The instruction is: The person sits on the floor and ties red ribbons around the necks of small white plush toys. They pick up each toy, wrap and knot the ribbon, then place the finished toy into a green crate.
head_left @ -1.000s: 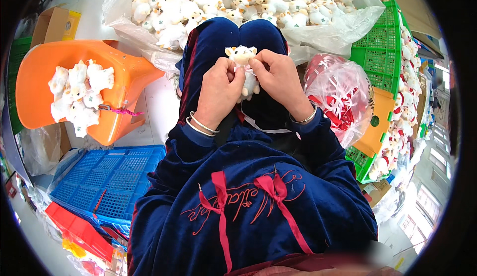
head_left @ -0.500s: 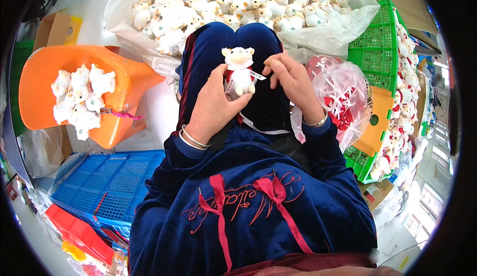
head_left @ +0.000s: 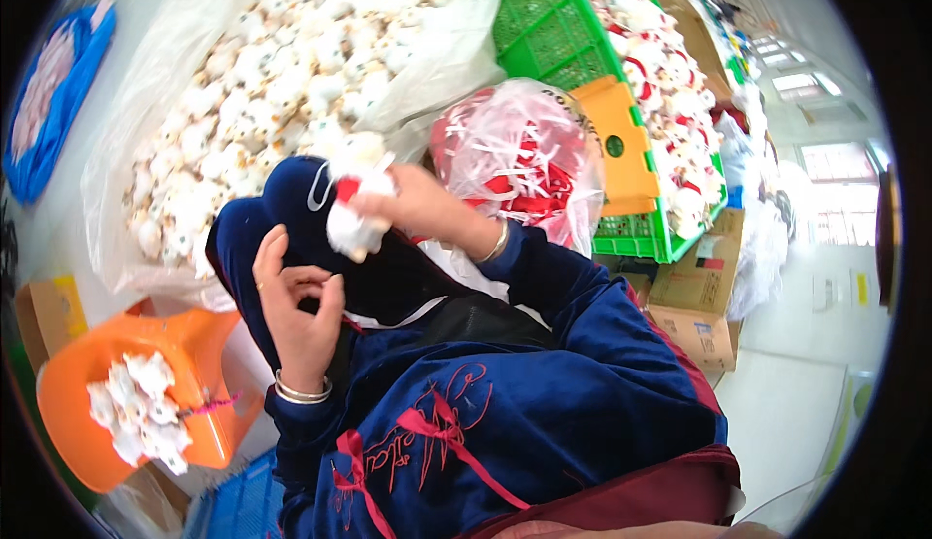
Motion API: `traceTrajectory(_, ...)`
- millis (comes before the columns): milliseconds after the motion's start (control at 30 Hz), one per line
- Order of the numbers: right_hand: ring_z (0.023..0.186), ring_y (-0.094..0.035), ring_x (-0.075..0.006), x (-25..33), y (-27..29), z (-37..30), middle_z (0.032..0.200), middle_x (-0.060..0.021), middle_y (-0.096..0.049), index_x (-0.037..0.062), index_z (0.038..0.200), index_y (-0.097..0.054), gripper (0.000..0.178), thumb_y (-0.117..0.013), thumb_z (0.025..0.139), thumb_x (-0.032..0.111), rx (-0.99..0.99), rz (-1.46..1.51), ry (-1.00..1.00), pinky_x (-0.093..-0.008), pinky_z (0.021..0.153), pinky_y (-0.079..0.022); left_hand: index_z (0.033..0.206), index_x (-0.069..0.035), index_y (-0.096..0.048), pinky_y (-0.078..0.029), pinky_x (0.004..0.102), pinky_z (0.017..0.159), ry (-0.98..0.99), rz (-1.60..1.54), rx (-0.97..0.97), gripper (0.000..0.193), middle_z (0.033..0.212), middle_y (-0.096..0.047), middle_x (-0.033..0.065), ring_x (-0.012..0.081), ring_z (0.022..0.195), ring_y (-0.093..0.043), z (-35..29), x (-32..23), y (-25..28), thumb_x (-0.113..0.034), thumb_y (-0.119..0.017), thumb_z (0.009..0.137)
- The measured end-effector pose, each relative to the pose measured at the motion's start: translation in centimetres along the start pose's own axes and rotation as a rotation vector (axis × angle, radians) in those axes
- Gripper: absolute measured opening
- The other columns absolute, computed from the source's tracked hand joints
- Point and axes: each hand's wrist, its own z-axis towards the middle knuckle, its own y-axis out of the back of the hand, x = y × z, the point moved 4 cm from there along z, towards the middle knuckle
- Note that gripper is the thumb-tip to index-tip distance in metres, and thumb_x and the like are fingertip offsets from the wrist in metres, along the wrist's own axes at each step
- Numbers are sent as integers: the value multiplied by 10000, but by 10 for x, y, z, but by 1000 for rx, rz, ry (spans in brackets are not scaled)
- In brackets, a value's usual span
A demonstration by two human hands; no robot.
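Note:
A small white plush toy animal [head_left: 351, 232] with a red piece of clothing is in my right hand [head_left: 424, 211], my fingers closed around its side. Motion blurs the toy, and a thin white loop sticks out to its left, over my knees. My left hand [head_left: 296, 311] is apart from the toy, lower and to the left above my lap. Its fingers are loosely curled and spread, with nothing visible between them.
A clear plastic sheet with a heap of white plush toys [head_left: 252, 102] lies beyond my knees. Beside me on the right are a plastic bag of red and white pieces [head_left: 519, 165], a green crate [head_left: 553, 29] of dressed toys and a cardboard box [head_left: 694, 311]. An orange chair [head_left: 73, 413] holds several toys.
The toy has passed from my left hand to my right. My left hand has let go and drawn back. The view has swung to the right.

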Motion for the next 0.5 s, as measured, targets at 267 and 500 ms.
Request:
traceTrajectory(267,915,-722,-314,116,239,-47,1265,-166,-682,28,1350,-578,524,-467,1059,450,-259,720,688,-388,776,-607,1371,2,-542,-507,202,697,94,22,-24,469,1307,-575,62,73,825,-613,-1,33,18,89,-620,917)
traceTrajectory(500,923,-730,-187,38,41,-10,1078,-112,-751,15,1220,-662,371,-765,897,166,335,-255,99,-326,855,-571,1283,2,-602,-499,196,679,231,45,109,323,1115,-638,52,62,813,-604,-1,41,14,48,-598,964)
